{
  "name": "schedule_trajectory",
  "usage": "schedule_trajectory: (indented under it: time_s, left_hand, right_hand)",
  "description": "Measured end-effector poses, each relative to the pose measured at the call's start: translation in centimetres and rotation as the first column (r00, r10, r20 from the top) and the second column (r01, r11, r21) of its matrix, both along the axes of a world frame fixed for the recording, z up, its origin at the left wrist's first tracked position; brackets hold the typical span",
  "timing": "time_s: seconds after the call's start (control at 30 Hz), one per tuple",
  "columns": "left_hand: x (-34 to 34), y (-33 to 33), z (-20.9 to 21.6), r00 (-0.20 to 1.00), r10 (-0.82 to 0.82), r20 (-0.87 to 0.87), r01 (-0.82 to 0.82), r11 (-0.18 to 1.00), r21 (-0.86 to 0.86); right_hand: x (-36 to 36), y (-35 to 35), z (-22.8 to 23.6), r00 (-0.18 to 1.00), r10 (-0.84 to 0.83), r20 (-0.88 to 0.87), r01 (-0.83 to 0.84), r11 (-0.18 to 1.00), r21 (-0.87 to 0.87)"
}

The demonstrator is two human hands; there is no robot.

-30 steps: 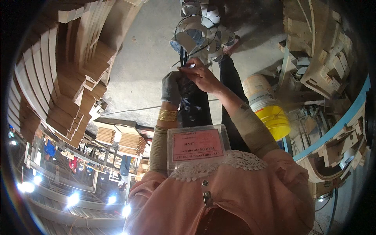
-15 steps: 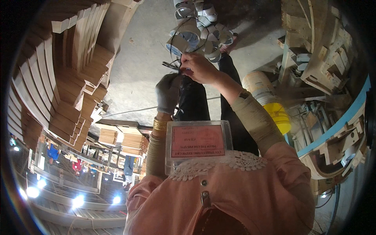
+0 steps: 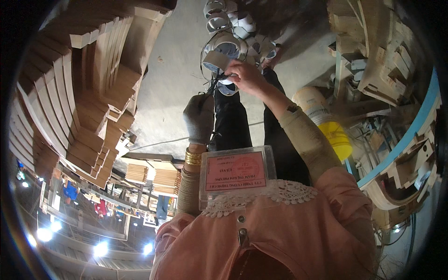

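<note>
A string of white cardboard tape cores [image 3: 217, 60], several of them with blue print inside, is threaded on thin black cord [image 3: 201, 60] in front of my legs. My left hand [image 3: 199, 117], in a grey glove, is closed around the lower strands of the cord. Bare, my right hand [image 3: 245, 77] pinches the bunched cord beside the nearest cores. One core [image 3: 227, 88] shows just below the right fingers, over my dark trouser leg. Where the strands cross between the hands, I cannot make out whether they are knotted.
Stacked wooden boards [image 3: 88, 140] rise along the left. A white bucket [image 3: 311, 103] with a yellow one [image 3: 335, 140] stands right of my legs. Wooden parts [image 3: 389, 70] fill the right side. A clear badge holder [image 3: 235, 175] hangs at my chest.
My right hand has shifted right, apart from the left hand, drawing the cord between them. The left hand has lowered slightly. A core now shows beneath the right fingers.
</note>
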State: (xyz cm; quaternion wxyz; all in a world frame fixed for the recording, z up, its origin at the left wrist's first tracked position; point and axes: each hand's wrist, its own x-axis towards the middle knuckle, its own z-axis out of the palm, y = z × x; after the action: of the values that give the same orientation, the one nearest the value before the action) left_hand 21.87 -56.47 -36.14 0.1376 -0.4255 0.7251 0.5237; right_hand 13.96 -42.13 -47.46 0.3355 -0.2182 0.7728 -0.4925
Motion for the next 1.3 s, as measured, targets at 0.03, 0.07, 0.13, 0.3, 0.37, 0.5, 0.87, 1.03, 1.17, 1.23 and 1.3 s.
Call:
schedule_trajectory:
  time_s: [0.03,0.07,0.13,0.3,0.37,0.5,0.87,1.03,1.17,1.23,1.3]
  left_hand:
    - [-0.1,0.1,0.3,1.000,0.003,-0.004,-0.003,1.000,0.002]
    - [-0.4,0.2,0.6,1.000,0.000,-0.009,0.001,1.000,0.004]
    - [-0.9,0.3,1.3,0.997,-0.058,-0.047,0.056,0.998,-0.023]
    - [-3.2,0.7,5.3,0.990,-0.093,-0.102,0.096,0.995,0.025]
    - [-4.1,0.9,7.0,0.982,-0.148,-0.119,0.150,0.989,0.009]
    - [-6.1,1.7,11.3,0.966,-0.164,-0.201,0.194,0.971,0.140]
    - [-13.4,3.1,23.3,0.898,-0.279,-0.339,0.407,0.820,0.403]
    - [-17.1,2.2,26.9,0.794,-0.476,-0.378,0.607,0.645,0.464]
    - [-19.2,3.1,30.1,0.657,-0.625,-0.421,0.749,0.481,0.455]
    - [-19.8,5.0,33.5,0.610,-0.619,-0.495,0.784,0.379,0.492]
    - [-20.2,6.0,36.3,0.368,-0.753,-0.545,0.927,0.254,0.275]
  right_hand:
    - [-0.2,0.0,0.3,0.999,-0.017,-0.032,0.017,1.000,-0.005]
    - [-0.2,0.0,0.5,0.997,-0.040,-0.065,0.039,0.999,-0.010]
    - [-0.3,-0.1,1.0,0.993,-0.079,-0.086,0.078,0.997,-0.016]
    - [-1.7,-0.4,4.5,0.994,-0.054,0.099,0.046,0.996,0.078]
    - [-2.0,-0.1,6.1,0.972,-0.123,0.202,0.122,0.992,0.016]
    - [-1.4,1.3,8.6,0.797,-0.231,0.558,0.392,0.900,-0.188]
    - [-5.3,5.6,21.6,0.804,-0.441,0.399,0.566,0.774,-0.283]
    - [-5.2,6.5,27.9,0.741,-0.423,0.522,0.670,0.527,-0.523]
    - [-5.8,7.6,32.1,0.753,-0.569,0.331,0.640,0.516,-0.569]
    - [-6.2,8.6,33.4,0.793,-0.609,0.022,0.557,0.710,-0.430]
    - [-6.2,9.5,34.6,0.748,-0.658,-0.083,0.611,0.732,-0.302]
